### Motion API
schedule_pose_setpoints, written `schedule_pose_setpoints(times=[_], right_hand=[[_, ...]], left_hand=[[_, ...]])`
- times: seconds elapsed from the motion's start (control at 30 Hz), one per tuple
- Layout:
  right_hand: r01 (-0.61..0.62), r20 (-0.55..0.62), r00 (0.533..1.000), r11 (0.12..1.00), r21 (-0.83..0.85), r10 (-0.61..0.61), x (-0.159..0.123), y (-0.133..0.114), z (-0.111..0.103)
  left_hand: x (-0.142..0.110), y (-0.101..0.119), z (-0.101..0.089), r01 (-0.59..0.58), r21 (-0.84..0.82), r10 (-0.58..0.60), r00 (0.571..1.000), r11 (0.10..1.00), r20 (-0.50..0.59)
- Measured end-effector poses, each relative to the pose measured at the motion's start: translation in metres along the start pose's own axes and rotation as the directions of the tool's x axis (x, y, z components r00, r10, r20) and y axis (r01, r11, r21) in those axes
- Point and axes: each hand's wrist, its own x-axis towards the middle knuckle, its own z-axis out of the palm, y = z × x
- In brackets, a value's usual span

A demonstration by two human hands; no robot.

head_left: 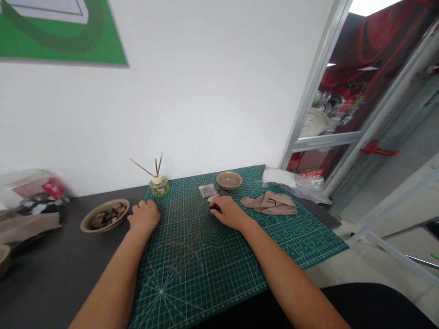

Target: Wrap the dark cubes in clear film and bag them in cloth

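Observation:
My right hand (225,211) pinches a small dark piece (216,208) over the green cutting mat (192,256). Just beyond it lie a greyish square sheet (207,190) and a paler scrap, partly covered by the fingers. Behind the hand stands a shallow tan bowl (229,181) with nothing visible in it. My left hand (145,214) rests palm down on the mat's left edge, fingers apart and holding nothing. Close to its left is a larger oval bowl (89,220) of brown and dark chunks.
A reed diffuser (158,186) stands at the mat's back left corner. To the right lie a crumpled brownish cloth (270,203) and a clear plastic bag (295,183). At far left are another bag (34,187), a cloth (29,227) and a bowl's edge (4,260).

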Motion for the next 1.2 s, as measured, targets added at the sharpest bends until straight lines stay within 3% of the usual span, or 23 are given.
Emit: schedule_pose_setpoints(times=[0.13,0.3,0.47,0.5,0.6,0.73,0.77,0.83,0.93,1.0,1.03,1.13,1.2], right_hand=[[0.005,-0.008,1.000,1.000,0.003,-0.005,0.000,0.000,0.000],[0.000,-0.012,1.000,1.000,-0.003,0.000,0.000,-0.001,-0.001],[-0.010,-0.021,1.000,1.000,0.005,0.010,0.000,-0.001,-0.001],[-0.014,-0.023,1.000,1.000,0.007,0.014,0.000,-0.001,-0.001],[-0.029,-0.029,0.999,1.000,0.012,0.029,0.001,-0.001,-0.001],[-0.055,-0.035,0.998,0.998,0.014,0.055,0.001,-0.002,-0.003],[-0.063,-0.035,0.997,0.998,0.020,0.063,0.001,-0.002,-0.003],[-0.075,-0.035,0.997,0.997,0.036,0.076,0.001,-0.003,-0.004],[-0.087,-0.037,0.995,0.995,0.045,0.088,0.001,-0.004,-0.005],[-0.099,-0.041,0.994,0.994,0.049,0.101,0.001,-0.004,-0.006],[-0.103,-0.044,0.993,0.993,0.057,0.106,0.001,-0.004,-0.006],[-0.110,-0.063,0.991,0.990,0.089,0.116,0.001,-0.003,-0.004],[-0.110,-0.079,0.990,0.987,0.114,0.120,0.002,-0.002,-0.002]], left_hand=[[-0.001,-0.003,-0.002,-0.019,0.047,0.020,1.000,0.999,-0.022],[0.002,-0.008,-0.001,-0.076,0.093,0.091,0.981,0.993,-0.174],[0.002,0.005,0.004,-0.286,-0.109,0.243,0.923,0.952,-0.298],[-0.001,0.013,0.005,-0.365,-0.170,0.297,0.897,0.915,-0.327],[-0.020,0.039,0.011,-0.610,-0.263,0.471,0.766,0.747,-0.437],[-0.048,0.065,0.017,-0.785,-0.334,0.652,0.619,0.522,-0.437],[-0.053,0.068,0.018,-0.796,-0.385,0.666,0.603,0.467,-0.439],[-0.058,0.071,0.015,-0.753,-0.540,0.645,0.631,0.375,-0.432],[-0.056,0.067,0.009,-0.644,-0.709,0.536,0.722,0.288,-0.438],[-0.050,0.061,0.005,-0.580,-0.740,0.494,0.780,0.341,-0.384],[-0.047,0.058,0.003,-0.558,-0.731,0.523,0.789,0.393,-0.321],[-0.039,0.047,0.001,-0.618,-0.586,0.653,0.733,0.524,-0.190],[-0.036,0.041,0.001,-0.681,-0.478,0.746,0.662,0.555,-0.077]])
